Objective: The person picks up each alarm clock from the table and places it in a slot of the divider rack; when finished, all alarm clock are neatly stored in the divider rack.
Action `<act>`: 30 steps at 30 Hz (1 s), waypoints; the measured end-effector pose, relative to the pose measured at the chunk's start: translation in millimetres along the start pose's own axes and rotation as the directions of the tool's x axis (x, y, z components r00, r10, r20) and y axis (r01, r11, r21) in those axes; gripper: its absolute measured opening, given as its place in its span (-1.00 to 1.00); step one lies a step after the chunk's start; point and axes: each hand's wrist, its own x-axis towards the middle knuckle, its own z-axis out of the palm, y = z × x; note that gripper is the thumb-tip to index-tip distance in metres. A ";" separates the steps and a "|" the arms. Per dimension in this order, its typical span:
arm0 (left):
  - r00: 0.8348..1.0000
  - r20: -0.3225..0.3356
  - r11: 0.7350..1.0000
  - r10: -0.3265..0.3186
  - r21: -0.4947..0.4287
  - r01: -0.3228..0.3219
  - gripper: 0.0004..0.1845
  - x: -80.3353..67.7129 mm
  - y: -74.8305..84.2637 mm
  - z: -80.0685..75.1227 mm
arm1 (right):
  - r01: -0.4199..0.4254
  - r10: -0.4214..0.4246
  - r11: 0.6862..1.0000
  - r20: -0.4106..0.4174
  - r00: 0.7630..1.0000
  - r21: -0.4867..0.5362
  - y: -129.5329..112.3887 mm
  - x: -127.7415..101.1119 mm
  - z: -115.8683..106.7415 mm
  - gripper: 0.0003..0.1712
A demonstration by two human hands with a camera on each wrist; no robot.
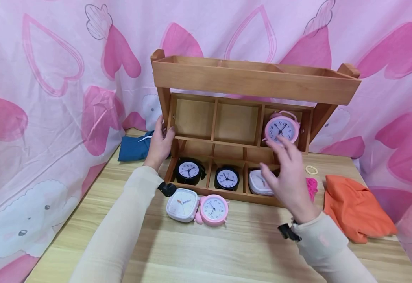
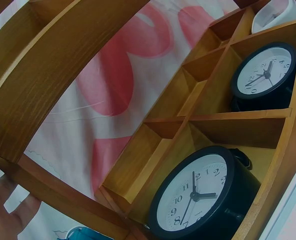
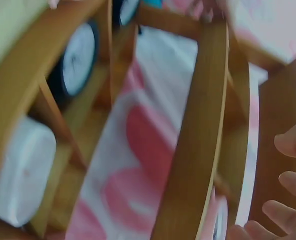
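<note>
A wooden three-tier rack (image 1: 255, 82) with divided compartments stands on the table. My left hand (image 1: 159, 145) grips the left side of its middle tier, thumb in front. A pink twin-bell alarm clock (image 1: 285, 126) sits in the middle tier's right compartment. In front of it is my right hand (image 1: 290, 181), fingers spread, fingertips overlapping the clock's lower face in the head view. The bottom tier holds a black alarm clock (image 1: 189, 171) at left, another black clock (image 1: 227, 179) in the centre and a white clock (image 1: 259, 182) at right, partly hidden by the right hand.
Before the rack, a white square clock (image 1: 182, 205) and a second pink clock (image 1: 214, 210) lie side by side on the table. Blue cloth (image 1: 133, 148) is at left; a cream ring (image 1: 311, 170), pink yarn (image 1: 312, 188) and orange cloth (image 1: 354, 210) are at right. A patterned curtain hangs behind.
</note>
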 end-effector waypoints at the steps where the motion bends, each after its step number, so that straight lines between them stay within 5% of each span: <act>1: 1.000 0.000 1.000 0.000 0.000 0.000 -0.32 -0.1 0.2 -0.1 | 0.012 -0.013 1.000 0.024 1.000 0.005 -4.8 -5.0 2.8 -0.29; 8: 1.000 -0.002 1.000 0.011 -0.003 -0.011 -0.32 -0.7 0.6 -0.1 | -0.007 -0.004 0.999 0.217 0.976 0.048 -23.7 -44.5 28.4 -0.19; 17: 1.000 -0.001 1.000 0.009 -0.007 -0.009 -0.32 -1.3 1.5 -0.6 | -0.152 0.124 0.988 0.444 0.888 0.029 -18.4 -84.1 67.3 -0.05; 23: 1.000 -0.004 1.000 0.009 -0.003 -0.009 -0.32 -1.8 2.4 -0.1 | -0.227 0.176 0.973 0.534 0.827 0.031 -18.6 -98.1 91.8 0.05; 30: 1.000 -0.007 1.000 0.003 -0.002 -0.003 -0.32 -1.0 0.8 0.2 | -0.255 0.180 0.966 0.587 0.789 0.047 -20.3 -109.2 115.6 0.13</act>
